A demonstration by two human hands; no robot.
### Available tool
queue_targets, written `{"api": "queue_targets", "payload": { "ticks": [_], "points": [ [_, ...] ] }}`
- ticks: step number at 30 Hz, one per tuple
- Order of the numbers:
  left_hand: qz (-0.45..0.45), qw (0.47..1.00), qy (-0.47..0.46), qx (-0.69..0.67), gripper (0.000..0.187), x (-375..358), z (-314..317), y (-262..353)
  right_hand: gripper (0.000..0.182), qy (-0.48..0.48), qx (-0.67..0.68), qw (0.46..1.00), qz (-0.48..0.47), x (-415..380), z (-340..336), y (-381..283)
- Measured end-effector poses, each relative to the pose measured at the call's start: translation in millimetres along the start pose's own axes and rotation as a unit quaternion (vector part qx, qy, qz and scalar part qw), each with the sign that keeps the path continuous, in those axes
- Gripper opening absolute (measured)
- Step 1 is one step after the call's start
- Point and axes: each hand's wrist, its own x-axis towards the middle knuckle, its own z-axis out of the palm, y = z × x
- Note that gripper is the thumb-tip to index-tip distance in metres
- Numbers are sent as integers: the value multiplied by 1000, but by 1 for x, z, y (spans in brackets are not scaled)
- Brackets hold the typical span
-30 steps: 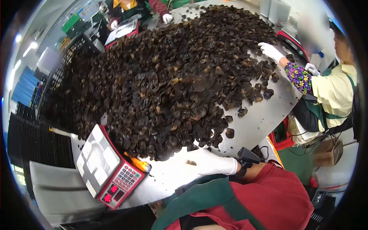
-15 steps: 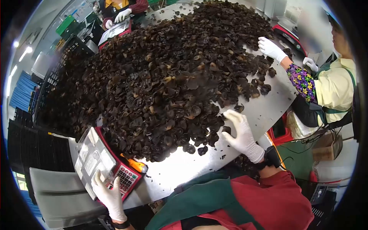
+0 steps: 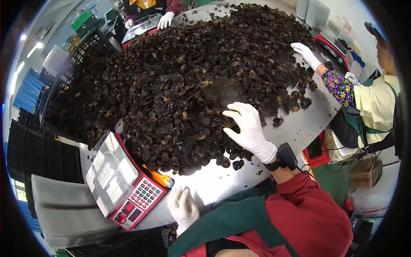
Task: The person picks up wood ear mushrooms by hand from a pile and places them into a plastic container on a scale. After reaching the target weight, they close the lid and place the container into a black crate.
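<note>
A large heap of dark, dried wood ear mushrooms [image 3: 171, 94] covers most of the metal table. My right hand [image 3: 250, 130], in a white glove, is open over the near right edge of the heap, fingers apart and curved, with no mushroom visible in it. Also gloved, my left hand [image 3: 183, 209] is by the table's near edge, its fingers loosely extended and holding nothing. To its left stands a red digital scale [image 3: 145, 192] bearing a clear plastic box [image 3: 112, 175]. An orange-yellow tool [image 3: 159, 177] lies between scale and heap.
Stacked clear plastic boxes [image 3: 70, 205] stand left of the scale, near black crates [image 3: 51, 154]. A co-worker's gloved hand [image 3: 305, 55] touches the heap at right, near another scale [image 3: 336, 49]. Across the table, another person's gloved hand [image 3: 165, 20] is beside a third scale.
My left hand has left the box on the scale and moved right to the table's near edge. My right hand has moved up and left over the heap. The view has shifted slightly.
</note>
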Motion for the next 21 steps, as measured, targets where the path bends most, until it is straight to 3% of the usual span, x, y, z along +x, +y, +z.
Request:
{"api": "queue_targets", "payload": {
  "ticks": [5, 8, 11, 15, 21],
  "points": [
    [-35, 997, -34, -54, 38, -35, 24, -12, 23, -21, -29, 997, -67, 18, 31, -2],
    [-45, 996, -28, -65, 35, -33, 24, -13, 9, 47, 95, 994, -17, 27, 33, 2],
    [-53, 994, -35, -91, 41, -33, 23, -16, 10, 10, 241, 967, 83, 32, 20, 4],
    [-51, 995, -30, -85, 29, -32, 23, -14, 16, -20, 309, 938, 154, 35, 3, 3],
    [-48, 994, -24, -96, 33, -32, 19, -12, 18, 17, 257, 951, 172, 30, 5, 15]
  ]
}}
